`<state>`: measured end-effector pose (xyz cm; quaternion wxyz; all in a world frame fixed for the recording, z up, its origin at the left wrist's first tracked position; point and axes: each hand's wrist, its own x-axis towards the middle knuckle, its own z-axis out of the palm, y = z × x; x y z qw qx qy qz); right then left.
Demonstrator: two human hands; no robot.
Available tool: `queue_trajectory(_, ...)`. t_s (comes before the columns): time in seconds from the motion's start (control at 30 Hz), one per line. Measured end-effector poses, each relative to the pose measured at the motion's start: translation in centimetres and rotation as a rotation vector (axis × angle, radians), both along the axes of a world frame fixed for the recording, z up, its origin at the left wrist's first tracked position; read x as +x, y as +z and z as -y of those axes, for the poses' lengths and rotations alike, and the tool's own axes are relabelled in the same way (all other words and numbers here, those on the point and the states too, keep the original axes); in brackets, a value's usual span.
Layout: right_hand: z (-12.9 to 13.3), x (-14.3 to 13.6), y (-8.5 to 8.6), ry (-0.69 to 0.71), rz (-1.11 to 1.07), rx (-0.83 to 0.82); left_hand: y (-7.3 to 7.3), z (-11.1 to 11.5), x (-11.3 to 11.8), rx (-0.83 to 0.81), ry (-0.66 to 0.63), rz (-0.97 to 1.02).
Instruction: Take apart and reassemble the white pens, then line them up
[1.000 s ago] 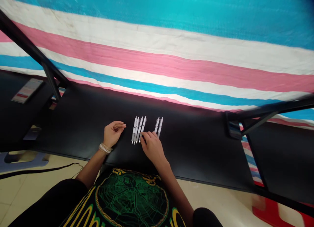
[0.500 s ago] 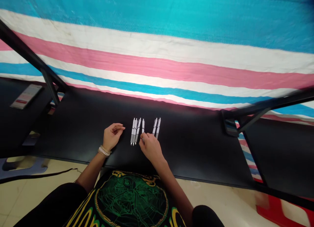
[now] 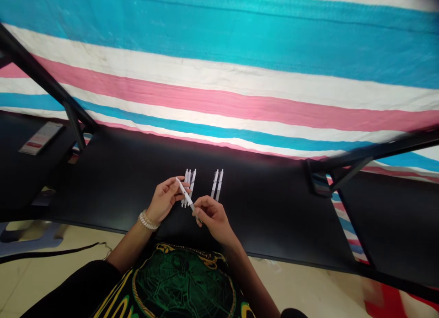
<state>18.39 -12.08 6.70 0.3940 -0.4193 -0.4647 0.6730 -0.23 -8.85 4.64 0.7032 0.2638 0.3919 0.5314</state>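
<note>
A white and grey pen (image 3: 185, 192) is held tilted above the black table (image 3: 274, 208), between my two hands. My left hand (image 3: 166, 198), with a pale beaded bracelet at the wrist, pinches its upper end. My right hand (image 3: 211, 217) grips the lower end, and the fingers hide part of it. Behind the held pen, a group of three similar pens (image 3: 193, 180) lies on the table, partly covered by my left fingers. To the right, a pair of pens (image 3: 217, 183) lies side by side, just beyond my right hand.
A striped blue, white and pink sheet (image 3: 219, 98) hangs along the table's far edge. Black metal bars (image 3: 377, 158) slant at both sides. A flat printed box or booklet (image 3: 41, 137) lies on the left table. A red stool (image 3: 394, 299) stands at lower right.
The single pen between the two groups has been lifted off the table by my right hand. My left hand has moved right and taken hold of its upper end.
</note>
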Motion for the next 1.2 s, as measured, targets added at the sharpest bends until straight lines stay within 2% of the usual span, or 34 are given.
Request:
queue_trajectory(0.1, -0.1, -0.5, -1.2, -0.068, -0.031, -0.035, 0.1, -0.2, 0.9, 0.026, 0.088, 0.031)
queue_trajectory(0.2, -0.2, -0.7, -2.5, -0.092, 0.093, -0.033, -0.5, -0.3, 1.5, 0.046, 0.168, -0.002)
queue_trajectory(0.27, -0.2, -0.8, -2.9, -0.145, 0.235, 0.067, -1.0, -0.4, 1.7, 0.042, 0.211, -0.036)
queue_trajectory(0.33, -0.3, -0.8, -2.9, -0.227, 0.37, 0.248, -1.4, -0.5, 1.9, 0.024, 0.253, -0.039)
queue_trajectory(0.43, -0.6, -1.0, -2.6, -0.309, 0.451, 0.452, -1.8, -0.7, 1.9, -0.001, 0.307, 0.006)
queue_trajectory(0.57, -0.8, -1.2, -2.6, -0.291, 0.364, 0.333, -2.0, -1.0, 1.7, -0.007, 0.334, 0.035)
queue_trajectory(0.7, -1.0, -1.1, -3.0, -0.328, 0.356, 0.395, -2.3, -1.0, 1.6, -0.024, 0.357, 0.051)
queue_trajectory(0.83, -1.1, -1.1, -3.2, -0.329, 0.32, 0.317, -2.5, -1.0, 1.8, -0.03, 0.382, 0.063)
queue_trajectory(0.97, -1.1, -1.0, -3.1, -0.352, 0.362, 0.388, -2.4, -1.1, 2.0, -0.028, 0.387, 0.06)
queue_trajectory(1.1, -1.1, -0.9, -3.2, -0.335, 0.33, 0.296, -2.4, -1.2, 2.1, -0.025, 0.39, 0.059)
queue_trajectory(1.2, -1.1, -0.9, -3.2, -0.357, 0.361, 0.37, -2.5, -1.1, 2.1, -0.028, 0.384, 0.06)
